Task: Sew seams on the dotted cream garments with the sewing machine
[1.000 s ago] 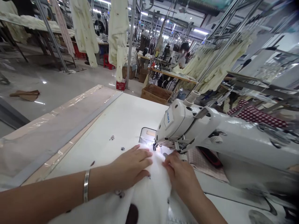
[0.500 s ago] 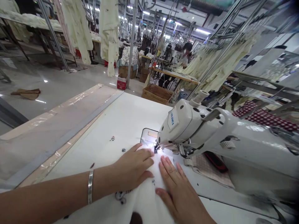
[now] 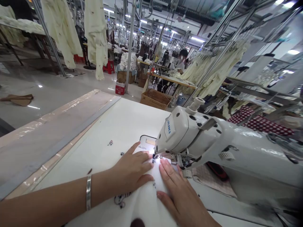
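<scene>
White fabric with small dark printed motifs (image 3: 142, 205) lies on the white sewing table and runs up to the needle area of a white sewing machine (image 3: 184, 126). My left hand (image 3: 131, 168) rests flat on the fabric left of the lit presser foot (image 3: 154, 156), fingers stretched out and a silver bangle on the wrist. To the right of the foot, my right hand (image 3: 176, 192) presses the fabric with its fingers extended and thumb apart. Both hands are open, their fingertips close to the foot. The needle itself is too small to make out.
A folded checked cloth (image 3: 213, 179) and a red-black object (image 3: 217, 171) lie under the machine arm. A plastic-covered panel (image 3: 59, 132) borders the table's left side. Beyond stand a cardboard box (image 3: 156, 98), hanging pale garments (image 3: 94, 37) and a seated person (image 3: 182, 61).
The camera view has shifted slightly, so the machine and table appear a little further left and lower. Both hands stay flat on the fabric beside the presser foot.
</scene>
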The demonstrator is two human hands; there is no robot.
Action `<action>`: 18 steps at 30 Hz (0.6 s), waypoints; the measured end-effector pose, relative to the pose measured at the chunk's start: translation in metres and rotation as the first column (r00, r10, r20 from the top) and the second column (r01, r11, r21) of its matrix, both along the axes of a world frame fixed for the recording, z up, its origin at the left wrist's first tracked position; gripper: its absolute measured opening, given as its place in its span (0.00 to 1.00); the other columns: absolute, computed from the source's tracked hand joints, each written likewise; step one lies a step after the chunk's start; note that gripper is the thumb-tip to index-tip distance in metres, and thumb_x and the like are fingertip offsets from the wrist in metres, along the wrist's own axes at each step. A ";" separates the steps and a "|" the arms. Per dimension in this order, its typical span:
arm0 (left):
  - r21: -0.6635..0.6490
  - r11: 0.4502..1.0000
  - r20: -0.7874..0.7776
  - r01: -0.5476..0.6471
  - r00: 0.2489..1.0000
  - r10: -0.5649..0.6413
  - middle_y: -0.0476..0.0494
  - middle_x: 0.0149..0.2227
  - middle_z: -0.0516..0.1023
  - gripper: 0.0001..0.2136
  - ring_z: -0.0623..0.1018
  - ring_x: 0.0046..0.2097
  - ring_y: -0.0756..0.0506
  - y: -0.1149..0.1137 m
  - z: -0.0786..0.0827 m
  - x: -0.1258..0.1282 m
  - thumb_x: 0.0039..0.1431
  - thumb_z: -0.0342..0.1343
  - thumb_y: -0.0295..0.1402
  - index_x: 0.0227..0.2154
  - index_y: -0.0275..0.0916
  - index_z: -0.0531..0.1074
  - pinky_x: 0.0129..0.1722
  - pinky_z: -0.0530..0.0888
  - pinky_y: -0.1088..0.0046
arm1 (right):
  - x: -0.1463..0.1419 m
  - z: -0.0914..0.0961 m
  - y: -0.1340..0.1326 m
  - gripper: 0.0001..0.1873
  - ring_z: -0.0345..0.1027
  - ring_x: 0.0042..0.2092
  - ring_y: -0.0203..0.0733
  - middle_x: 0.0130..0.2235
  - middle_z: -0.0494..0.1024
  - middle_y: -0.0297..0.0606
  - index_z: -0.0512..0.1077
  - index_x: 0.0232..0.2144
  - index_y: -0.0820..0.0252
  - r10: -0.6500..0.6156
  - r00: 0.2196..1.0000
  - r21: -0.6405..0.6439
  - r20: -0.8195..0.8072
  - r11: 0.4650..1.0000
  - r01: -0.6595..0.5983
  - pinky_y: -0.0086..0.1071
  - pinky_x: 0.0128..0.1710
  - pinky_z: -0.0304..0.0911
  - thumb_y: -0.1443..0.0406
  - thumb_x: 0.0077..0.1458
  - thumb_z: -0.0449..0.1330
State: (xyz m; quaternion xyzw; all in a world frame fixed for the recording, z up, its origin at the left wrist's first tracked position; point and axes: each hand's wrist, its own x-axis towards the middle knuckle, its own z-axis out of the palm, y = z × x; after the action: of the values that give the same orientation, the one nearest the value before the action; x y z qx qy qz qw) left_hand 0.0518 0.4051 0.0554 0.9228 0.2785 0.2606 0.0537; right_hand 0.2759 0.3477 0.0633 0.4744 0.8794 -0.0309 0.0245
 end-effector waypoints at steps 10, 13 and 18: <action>-0.170 0.980 -0.068 -0.103 0.993 0.092 0.32 0.54 0.70 0.20 0.65 0.60 0.38 0.009 0.003 0.005 0.60 0.52 0.45 0.47 0.33 0.64 0.64 0.49 0.51 | -0.003 0.014 0.015 0.34 0.47 0.64 0.53 0.63 0.56 0.49 0.47 0.64 0.66 -0.128 0.991 -0.166 -0.026 0.979 0.122 0.53 0.58 0.57 0.51 0.63 0.41; -0.235 0.961 -0.135 -0.149 0.984 0.120 0.28 0.58 0.65 0.25 0.61 0.62 0.36 0.012 0.006 0.006 0.58 0.54 0.46 0.50 0.30 0.62 0.63 0.53 0.50 | -0.002 0.012 0.015 0.34 0.47 0.64 0.53 0.62 0.56 0.48 0.47 0.64 0.65 -0.133 0.991 -0.151 -0.022 0.980 0.129 0.52 0.58 0.56 0.51 0.63 0.41; -0.236 0.963 -0.115 -0.131 0.988 0.107 0.27 0.59 0.64 0.27 0.60 0.63 0.36 0.017 0.008 0.007 0.59 0.54 0.45 0.53 0.28 0.60 0.63 0.53 0.51 | 0.004 0.002 0.017 0.31 0.57 0.60 0.56 0.61 0.60 0.46 0.57 0.61 0.61 -0.165 0.986 -0.055 -0.041 0.985 0.162 0.51 0.53 0.63 0.51 0.62 0.44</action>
State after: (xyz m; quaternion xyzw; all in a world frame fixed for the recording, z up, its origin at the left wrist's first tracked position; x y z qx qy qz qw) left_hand 0.0587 0.4218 0.0633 0.9029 0.3656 0.1802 0.1362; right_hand 0.2801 0.3651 0.0655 0.5433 0.8368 -0.0662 0.0139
